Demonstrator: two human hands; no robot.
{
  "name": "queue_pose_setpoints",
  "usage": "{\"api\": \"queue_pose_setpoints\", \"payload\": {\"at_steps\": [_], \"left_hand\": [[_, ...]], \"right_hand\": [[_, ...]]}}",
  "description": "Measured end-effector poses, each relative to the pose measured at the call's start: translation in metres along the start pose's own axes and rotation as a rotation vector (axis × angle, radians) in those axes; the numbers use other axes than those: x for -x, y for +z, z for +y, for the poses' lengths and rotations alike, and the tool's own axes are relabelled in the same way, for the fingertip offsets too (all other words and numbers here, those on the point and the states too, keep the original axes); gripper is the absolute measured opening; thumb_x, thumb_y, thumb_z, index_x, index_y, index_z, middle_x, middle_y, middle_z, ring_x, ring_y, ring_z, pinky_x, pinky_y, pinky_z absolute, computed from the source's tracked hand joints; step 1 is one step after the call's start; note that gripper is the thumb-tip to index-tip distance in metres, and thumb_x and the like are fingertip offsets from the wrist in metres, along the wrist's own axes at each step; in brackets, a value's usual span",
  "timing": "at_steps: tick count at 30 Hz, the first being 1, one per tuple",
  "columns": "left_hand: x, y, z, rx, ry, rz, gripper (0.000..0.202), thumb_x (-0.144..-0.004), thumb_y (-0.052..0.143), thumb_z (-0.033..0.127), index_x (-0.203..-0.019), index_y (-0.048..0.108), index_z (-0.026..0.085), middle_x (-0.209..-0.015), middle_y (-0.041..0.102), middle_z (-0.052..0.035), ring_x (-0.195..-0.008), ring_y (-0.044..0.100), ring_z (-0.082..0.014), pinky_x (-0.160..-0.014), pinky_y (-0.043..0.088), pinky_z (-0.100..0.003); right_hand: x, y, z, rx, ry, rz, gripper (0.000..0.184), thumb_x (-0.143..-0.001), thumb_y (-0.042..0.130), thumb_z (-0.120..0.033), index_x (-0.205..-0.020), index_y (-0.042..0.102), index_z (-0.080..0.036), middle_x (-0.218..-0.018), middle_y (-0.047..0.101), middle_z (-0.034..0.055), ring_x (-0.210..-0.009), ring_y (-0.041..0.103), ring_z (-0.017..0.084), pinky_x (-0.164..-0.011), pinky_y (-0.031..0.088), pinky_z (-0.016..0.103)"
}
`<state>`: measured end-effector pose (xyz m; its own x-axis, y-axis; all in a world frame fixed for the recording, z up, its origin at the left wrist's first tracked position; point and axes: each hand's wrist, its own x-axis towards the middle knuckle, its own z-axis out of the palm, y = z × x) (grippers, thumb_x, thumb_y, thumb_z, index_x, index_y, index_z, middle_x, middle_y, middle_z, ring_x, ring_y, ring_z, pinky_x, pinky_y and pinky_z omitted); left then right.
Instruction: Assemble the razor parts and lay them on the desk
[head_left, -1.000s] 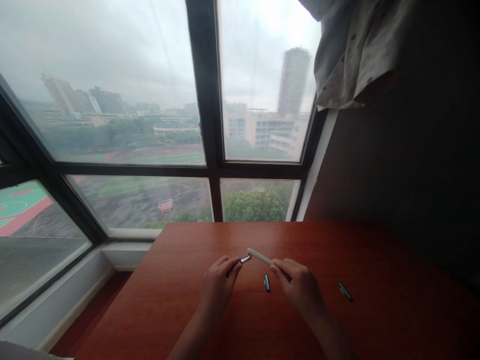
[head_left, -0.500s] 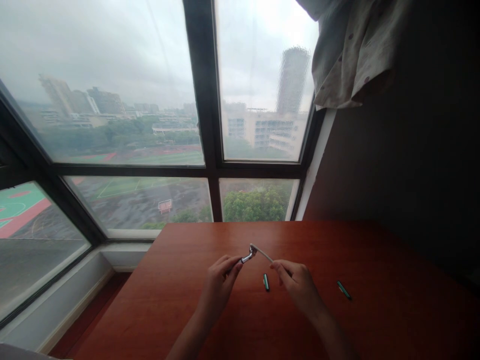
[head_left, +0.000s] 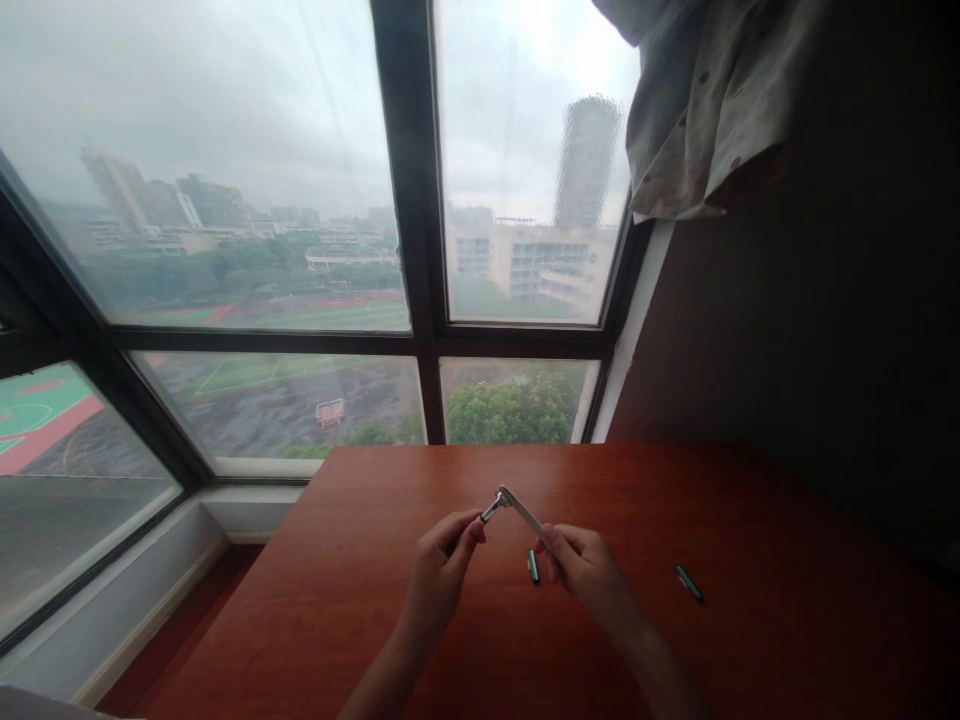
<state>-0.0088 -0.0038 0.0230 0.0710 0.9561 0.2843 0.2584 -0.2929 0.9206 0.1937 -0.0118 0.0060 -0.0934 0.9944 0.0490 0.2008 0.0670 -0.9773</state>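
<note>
My left hand (head_left: 439,565) pinches a razor (head_left: 492,506) by its handle, with the shiny silver neck and head pointing up and away from me. Between the thumb and fingers of my right hand (head_left: 581,560) is a slim pale flat stick (head_left: 523,512). The stick's far tip meets the razor's head; small details there are hard to make out. Just left of my right fingers, a green-and-black razor cartridge (head_left: 532,566) lies on the table. A second razor cartridge (head_left: 688,582) rests farther right, apart from both hands.
The reddish-brown wooden table (head_left: 360,590) runs up to large dark-framed windows (head_left: 424,340). A light buttoned garment (head_left: 709,130) hangs at the upper right, beside a dark wall (head_left: 825,320). A white ledge (head_left: 247,512) borders the left side.
The pale stick has turned so that its broader face shows, its tip staying at the razor's head. My right hand has rolled slightly, and the razor tilts a little differently. Both cartridges stay put.
</note>
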Motion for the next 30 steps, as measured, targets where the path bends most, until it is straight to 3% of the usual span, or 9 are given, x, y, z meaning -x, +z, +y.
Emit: {"api": "queue_pose_setpoints", "payload": {"at_steps": [5, 10, 16, 22, 30], "left_hand": [[0.0016, 0.0015, 0.0026, -0.004, 0.019, 0.073, 0.032, -0.083, 0.055, 0.044, -0.077, 0.067, 0.015, -0.068, 0.06, -0.0038, -0.064, 0.053, -0.0168, -0.056, 0.043, -0.023], [0.003, 0.0048, 0.0028, -0.003, 0.018, 0.04, 0.034, -0.082, 0.055, 0.047, -0.08, 0.068, 0.015, -0.067, 0.06, -0.0038, -0.063, 0.053, -0.0167, -0.056, 0.043, -0.023], [0.0014, 0.0015, 0.0, -0.019, 0.012, 0.084, 0.032, -0.084, 0.054, 0.043, -0.079, 0.067, 0.015, -0.07, 0.061, -0.0045, -0.066, 0.055, -0.0176, -0.057, 0.044, -0.023], [0.003, 0.0057, -0.0014, -0.02, 0.063, 0.019, 0.031, -0.084, 0.055, 0.042, -0.083, 0.069, 0.015, -0.069, 0.062, -0.0045, -0.065, 0.056, -0.0172, -0.057, 0.045, -0.024], [0.0012, 0.0019, -0.0016, -0.039, 0.064, 0.095, 0.031, -0.083, 0.055, 0.044, -0.08, 0.068, 0.016, -0.069, 0.062, -0.0042, -0.066, 0.057, -0.0181, -0.06, 0.046, -0.025]], "right_hand": [[-0.0001, -0.0003, 0.0007, -0.016, 0.02, -0.005, 0.054, -0.085, 0.044, -0.062, -0.068, 0.063, -0.013, -0.047, 0.051, -0.0016, -0.04, 0.037, 0.008, -0.039, 0.025, 0.02], [-0.0005, 0.0001, 0.0002, -0.051, 0.012, -0.003, 0.055, -0.085, 0.044, -0.062, -0.071, 0.063, -0.013, -0.048, 0.052, -0.0014, -0.04, 0.036, 0.008, -0.04, 0.025, 0.02], [-0.0004, 0.0001, -0.0004, -0.004, -0.018, 0.008, 0.054, -0.086, 0.044, -0.06, -0.066, 0.062, -0.013, -0.047, 0.051, -0.0016, -0.041, 0.039, 0.008, -0.041, 0.027, 0.02], [0.0002, 0.0, -0.0014, 0.006, -0.015, 0.026, 0.055, -0.086, 0.042, -0.061, -0.072, 0.065, -0.013, -0.049, 0.053, -0.0013, -0.041, 0.039, 0.009, -0.042, 0.028, 0.021], [0.0, 0.0004, 0.0003, 0.008, -0.028, 0.022, 0.054, -0.087, 0.042, -0.06, -0.071, 0.064, -0.013, -0.049, 0.052, -0.0012, -0.041, 0.039, 0.009, -0.042, 0.028, 0.02]]}}
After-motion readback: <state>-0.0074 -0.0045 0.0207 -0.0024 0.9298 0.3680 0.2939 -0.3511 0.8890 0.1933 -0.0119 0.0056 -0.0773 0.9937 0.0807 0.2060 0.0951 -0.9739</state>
